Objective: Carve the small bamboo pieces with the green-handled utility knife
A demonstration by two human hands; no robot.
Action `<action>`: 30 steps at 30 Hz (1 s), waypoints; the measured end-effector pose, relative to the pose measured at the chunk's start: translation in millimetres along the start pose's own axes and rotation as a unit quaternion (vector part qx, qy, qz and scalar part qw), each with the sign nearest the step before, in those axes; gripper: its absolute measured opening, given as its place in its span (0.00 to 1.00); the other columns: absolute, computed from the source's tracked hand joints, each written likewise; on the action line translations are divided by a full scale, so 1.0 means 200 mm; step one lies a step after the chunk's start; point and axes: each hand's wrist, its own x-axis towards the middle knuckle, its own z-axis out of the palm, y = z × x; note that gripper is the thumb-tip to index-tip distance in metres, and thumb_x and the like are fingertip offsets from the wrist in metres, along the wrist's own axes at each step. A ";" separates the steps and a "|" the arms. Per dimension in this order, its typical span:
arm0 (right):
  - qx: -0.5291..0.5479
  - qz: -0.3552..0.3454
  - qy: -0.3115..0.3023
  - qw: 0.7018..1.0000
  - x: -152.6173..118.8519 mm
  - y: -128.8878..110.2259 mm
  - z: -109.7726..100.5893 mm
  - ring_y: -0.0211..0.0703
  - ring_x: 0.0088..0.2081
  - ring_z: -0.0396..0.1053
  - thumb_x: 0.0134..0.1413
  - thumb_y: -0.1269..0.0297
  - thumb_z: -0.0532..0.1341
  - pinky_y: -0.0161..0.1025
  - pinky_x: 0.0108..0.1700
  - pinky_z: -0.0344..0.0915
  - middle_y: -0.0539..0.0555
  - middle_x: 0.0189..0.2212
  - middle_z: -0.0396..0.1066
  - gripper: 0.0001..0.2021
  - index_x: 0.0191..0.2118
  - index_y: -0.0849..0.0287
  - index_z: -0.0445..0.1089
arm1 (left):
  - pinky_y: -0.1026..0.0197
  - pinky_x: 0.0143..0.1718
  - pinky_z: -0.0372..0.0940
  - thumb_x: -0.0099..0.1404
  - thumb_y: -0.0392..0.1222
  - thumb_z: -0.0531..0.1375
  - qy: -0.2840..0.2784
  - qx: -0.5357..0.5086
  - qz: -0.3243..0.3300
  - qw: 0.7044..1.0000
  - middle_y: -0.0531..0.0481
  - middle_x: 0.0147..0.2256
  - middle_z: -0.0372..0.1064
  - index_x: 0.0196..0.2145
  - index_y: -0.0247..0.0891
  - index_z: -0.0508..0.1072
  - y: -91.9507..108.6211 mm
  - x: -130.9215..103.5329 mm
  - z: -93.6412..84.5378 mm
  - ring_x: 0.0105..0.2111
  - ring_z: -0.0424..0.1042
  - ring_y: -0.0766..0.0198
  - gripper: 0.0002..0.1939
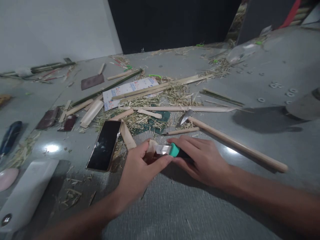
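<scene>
My left hand [140,170] is closed around a pale bamboo piece [150,150], which I see only in part between the fingers. In my right hand [200,160] is a utility knife [175,150] with a teal collar and a dark handle, its blade laid against the bamboo piece. My left thumb reaches along to the knife's front end. Just left of my hands a smartphone [105,145] lies screen up. A wider bamboo strip [128,135] rests beside it. Beyond my hands lie a thin wooden-handled carving tool [182,131] and a small hammer [237,144] with a long wooden handle.
Shavings [178,95] and split bamboo strips [175,108] cover a green mat [163,116] ahead. A printed white sheet [130,91] and sandpaper [92,81] lie farther back. At the left are a white device [28,193] and a dark-handled tool [10,137]. Metal washers [275,85] are scattered right.
</scene>
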 end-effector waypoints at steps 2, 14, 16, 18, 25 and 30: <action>0.001 -0.004 -0.001 1.000 0.00 0.00 0.00 0.50 0.40 0.81 0.75 0.55 0.58 0.42 0.38 0.72 0.59 0.44 0.82 0.15 0.56 0.60 0.70 | 0.67 0.23 0.50 0.63 0.48 0.70 -0.002 -0.001 0.008 1.000 0.59 0.23 0.53 0.27 0.39 0.65 0.01 0.00 0.00 0.24 0.51 0.70 0.18; 0.005 -0.011 -0.005 1.000 0.00 0.00 0.00 0.49 0.39 0.81 0.75 0.55 0.57 0.43 0.36 0.71 0.58 0.43 0.82 0.16 0.56 0.62 0.70 | 0.66 0.23 0.48 0.62 0.53 0.70 -0.004 0.002 -0.014 1.000 0.60 0.21 0.51 0.24 0.40 0.64 0.00 0.01 0.00 0.23 0.49 0.70 0.22; 0.002 -0.012 -0.004 1.000 0.00 0.00 0.00 0.49 0.39 0.81 0.75 0.55 0.58 0.42 0.37 0.71 0.58 0.43 0.82 0.16 0.56 0.62 0.71 | 0.65 0.23 0.48 0.61 0.52 0.70 -0.002 -0.004 -0.016 1.000 0.59 0.21 0.51 0.23 0.40 0.63 0.00 0.01 0.00 0.23 0.49 0.70 0.23; -0.003 -0.012 0.000 1.000 0.00 0.00 0.00 0.49 0.40 0.81 0.75 0.55 0.57 0.42 0.38 0.71 0.59 0.44 0.82 0.16 0.56 0.61 0.71 | 0.65 0.23 0.47 0.60 0.52 0.71 0.002 -0.009 -0.020 1.000 0.59 0.21 0.50 0.23 0.40 0.62 0.00 0.01 0.00 0.23 0.50 0.69 0.24; -0.015 -0.007 0.024 1.000 0.01 -0.01 0.00 0.46 0.36 0.79 0.76 0.53 0.56 0.40 0.35 0.67 0.57 0.39 0.82 0.13 0.49 0.58 0.70 | 0.65 0.22 0.46 0.59 0.53 0.71 0.015 -0.034 -0.033 0.999 0.59 0.21 0.50 0.22 0.40 0.60 -0.01 0.00 0.01 0.22 0.48 0.70 0.25; -0.023 0.026 0.013 0.999 0.00 -0.03 0.00 0.43 0.29 0.75 0.77 0.51 0.54 0.38 0.29 0.61 0.53 0.33 0.79 0.14 0.44 0.56 0.67 | 0.64 0.23 0.47 0.61 0.51 0.69 0.028 -0.019 -0.020 0.999 0.58 0.21 0.50 0.20 0.40 0.59 -0.01 0.00 0.02 0.22 0.50 0.70 0.25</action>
